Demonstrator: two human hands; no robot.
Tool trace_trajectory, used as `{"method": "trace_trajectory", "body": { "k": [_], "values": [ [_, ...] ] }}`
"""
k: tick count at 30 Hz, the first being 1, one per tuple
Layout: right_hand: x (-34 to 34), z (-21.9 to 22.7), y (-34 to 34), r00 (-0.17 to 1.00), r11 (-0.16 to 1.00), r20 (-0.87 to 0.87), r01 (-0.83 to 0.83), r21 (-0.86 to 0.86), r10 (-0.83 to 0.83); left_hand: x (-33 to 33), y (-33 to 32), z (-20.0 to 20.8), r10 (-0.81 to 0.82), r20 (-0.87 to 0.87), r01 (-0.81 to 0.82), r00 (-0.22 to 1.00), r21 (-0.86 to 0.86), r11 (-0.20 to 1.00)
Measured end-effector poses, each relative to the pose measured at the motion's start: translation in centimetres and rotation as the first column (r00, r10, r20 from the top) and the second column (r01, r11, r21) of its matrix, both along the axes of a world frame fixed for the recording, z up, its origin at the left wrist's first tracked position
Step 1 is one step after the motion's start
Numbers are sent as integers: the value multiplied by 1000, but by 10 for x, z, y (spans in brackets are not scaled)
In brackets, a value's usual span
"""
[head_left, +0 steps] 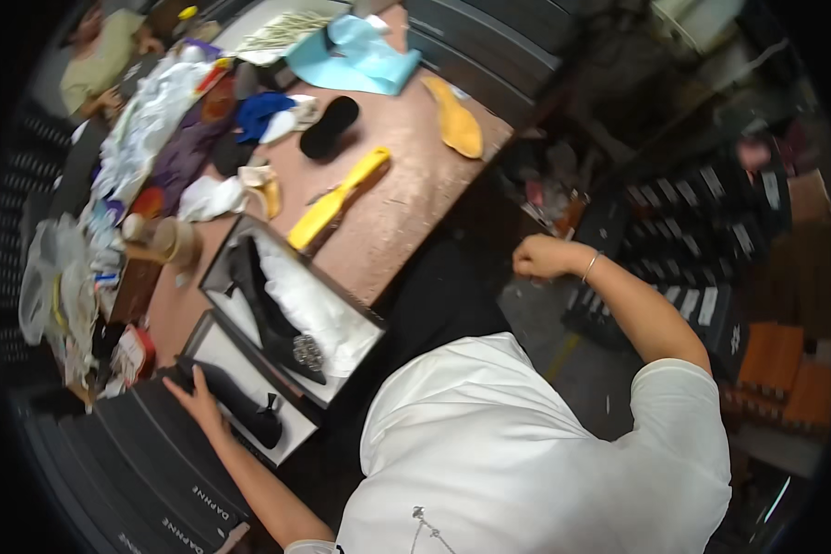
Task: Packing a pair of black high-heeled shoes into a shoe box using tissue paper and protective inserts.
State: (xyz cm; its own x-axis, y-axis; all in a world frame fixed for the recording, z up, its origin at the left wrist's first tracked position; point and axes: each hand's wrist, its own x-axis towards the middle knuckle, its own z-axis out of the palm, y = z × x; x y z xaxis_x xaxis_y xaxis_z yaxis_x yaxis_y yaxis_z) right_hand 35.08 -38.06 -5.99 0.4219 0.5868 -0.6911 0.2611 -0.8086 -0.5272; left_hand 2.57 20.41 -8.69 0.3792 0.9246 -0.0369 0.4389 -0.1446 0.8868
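1 black bow-trimmed shoe (235, 397) lies in the shoebox (295, 427) by your left grip (197, 399), spread wide, seemingly empty. Likely light, pliable; hold at heel. Your right grip (542, 258) curls, contents unclear.

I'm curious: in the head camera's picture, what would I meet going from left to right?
Clear plastic bag → left hand → black shoe with a bow → long yellow tool → yellow foot-shaped piece → right hand → orange-brown items
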Motion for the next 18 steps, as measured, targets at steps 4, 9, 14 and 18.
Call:
{"method": "trace_trajectory", "body": {
  "k": [4,9,14,18],
  "values": [
    [-178,-103,-170,733,828,-495,167,-535,-467,5,-65,74,-120,37,104,992,293,950],
    [-370,-116,-157,164,681,-682,396,-616,-713,32,-212,138,-857,-97,747,505,-448,491],
    [-346,-66,-87,127,630,-732,619,-469,-669,39,-251,101,-862,-110,608,496,-664,435],
    [-316,-60,-86,87,542,-699,701,-464,-710,24,-241,73,-893,-175,673,416,-601,431]
  ]
}}
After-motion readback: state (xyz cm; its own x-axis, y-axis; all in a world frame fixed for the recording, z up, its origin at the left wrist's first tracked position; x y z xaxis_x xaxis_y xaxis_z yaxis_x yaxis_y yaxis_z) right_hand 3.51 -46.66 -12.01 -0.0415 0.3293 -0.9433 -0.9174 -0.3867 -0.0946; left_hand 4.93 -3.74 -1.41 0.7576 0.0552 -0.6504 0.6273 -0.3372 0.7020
